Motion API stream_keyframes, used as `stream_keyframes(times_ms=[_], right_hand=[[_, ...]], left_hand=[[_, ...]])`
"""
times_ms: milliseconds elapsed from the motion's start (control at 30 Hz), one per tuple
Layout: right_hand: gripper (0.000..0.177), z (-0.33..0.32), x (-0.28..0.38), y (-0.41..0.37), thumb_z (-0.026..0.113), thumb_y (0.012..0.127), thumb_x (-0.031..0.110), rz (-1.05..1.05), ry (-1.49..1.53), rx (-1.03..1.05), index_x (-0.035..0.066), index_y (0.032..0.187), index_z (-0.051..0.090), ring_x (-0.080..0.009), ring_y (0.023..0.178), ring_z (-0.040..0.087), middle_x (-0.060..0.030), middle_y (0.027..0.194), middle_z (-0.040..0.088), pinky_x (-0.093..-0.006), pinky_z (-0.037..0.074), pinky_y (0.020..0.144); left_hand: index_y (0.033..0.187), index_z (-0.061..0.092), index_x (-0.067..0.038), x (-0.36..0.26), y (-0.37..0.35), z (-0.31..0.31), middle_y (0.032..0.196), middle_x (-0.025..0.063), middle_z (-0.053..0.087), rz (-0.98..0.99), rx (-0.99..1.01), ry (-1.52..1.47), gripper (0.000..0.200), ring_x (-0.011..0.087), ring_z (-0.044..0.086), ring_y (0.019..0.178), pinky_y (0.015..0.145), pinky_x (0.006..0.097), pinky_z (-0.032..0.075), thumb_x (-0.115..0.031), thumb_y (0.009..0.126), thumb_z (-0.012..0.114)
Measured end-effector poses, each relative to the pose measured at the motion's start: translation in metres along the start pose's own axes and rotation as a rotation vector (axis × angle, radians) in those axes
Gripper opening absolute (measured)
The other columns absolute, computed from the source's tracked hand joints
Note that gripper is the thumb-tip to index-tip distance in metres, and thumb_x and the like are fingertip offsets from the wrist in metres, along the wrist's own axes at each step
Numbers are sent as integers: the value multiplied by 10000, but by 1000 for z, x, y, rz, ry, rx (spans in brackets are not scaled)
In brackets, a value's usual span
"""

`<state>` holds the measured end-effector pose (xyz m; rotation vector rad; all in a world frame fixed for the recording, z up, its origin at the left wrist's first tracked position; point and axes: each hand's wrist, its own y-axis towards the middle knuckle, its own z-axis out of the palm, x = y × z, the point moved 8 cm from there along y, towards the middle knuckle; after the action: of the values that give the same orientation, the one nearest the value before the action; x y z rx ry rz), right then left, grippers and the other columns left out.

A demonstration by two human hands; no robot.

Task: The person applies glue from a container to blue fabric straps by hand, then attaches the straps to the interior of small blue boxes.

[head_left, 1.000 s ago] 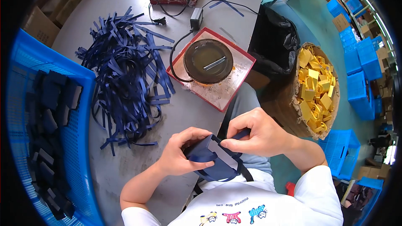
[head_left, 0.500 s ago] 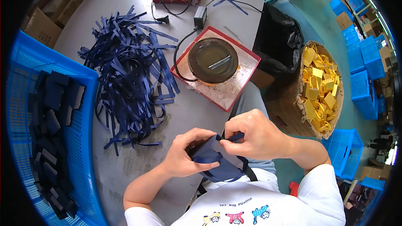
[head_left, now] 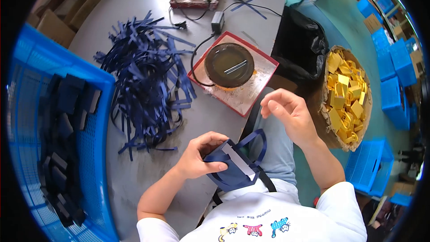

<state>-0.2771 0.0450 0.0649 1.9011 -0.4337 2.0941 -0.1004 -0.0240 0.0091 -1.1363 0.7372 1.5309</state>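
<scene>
My left hand (head_left: 197, 157) is closed around the side of a small navy paper gift bag (head_left: 233, 175), held tilted above my lap. The bag's mouth faces up and right, showing a pale inner strip. Navy ribbon handles loop from it, one standing out to the right. My right hand (head_left: 291, 116) is raised beyond the bag over my leg, its fingers loosely bent and apart, with nothing visible in them. Nearest to it is a round dark pot (head_left: 229, 65) of amber liquid with a metal stick, on a red-rimmed tray (head_left: 214, 93).
A heap of navy ribbons (head_left: 145, 85) lies on the grey table (head_left: 152, 175). Navy bags fill a blue crate (head_left: 96, 152) at left. At right stand a black-lined bin (head_left: 298, 40) and a carton of yellow bags (head_left: 345, 98). A cable runs beside the pot.
My right hand has let go of the bag's ribbon handle and moved up and away. That handle now stands out as a loop. My left hand still holds the bag, its mouth more visible.
</scene>
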Motion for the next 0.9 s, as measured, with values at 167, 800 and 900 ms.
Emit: stream_keyframes(times_ms=[167,800,900], right_hand=[[128,26,-31,-5,567,862,102,82,-70,97,-21,851,600,-78,712,556,-22,748,598,-217,450,671],[156,169,-103,6,587,870,156,-410,-541,398,17,815,630,-48,516,388,5,589,504,-198,278,459],[163,172,-100,3,587,871,158,-418,-503,437,13,804,622,-42,516,375,12,583,488,-204,275,458]], left_hand=[[1115,519,-8,16,-67,-17,1007,68,592,-158,-163,27,508,103,553,891,827,246,436,-73,672,759],[1261,448,-77,338,-560,264,1265,138,470,-718,-2088,-1071,642,311,383,1201,988,503,317,-503,799,578],[1263,444,-90,386,-606,302,1249,148,479,-1078,-2255,-903,594,361,437,1139,914,501,383,-432,801,594]])
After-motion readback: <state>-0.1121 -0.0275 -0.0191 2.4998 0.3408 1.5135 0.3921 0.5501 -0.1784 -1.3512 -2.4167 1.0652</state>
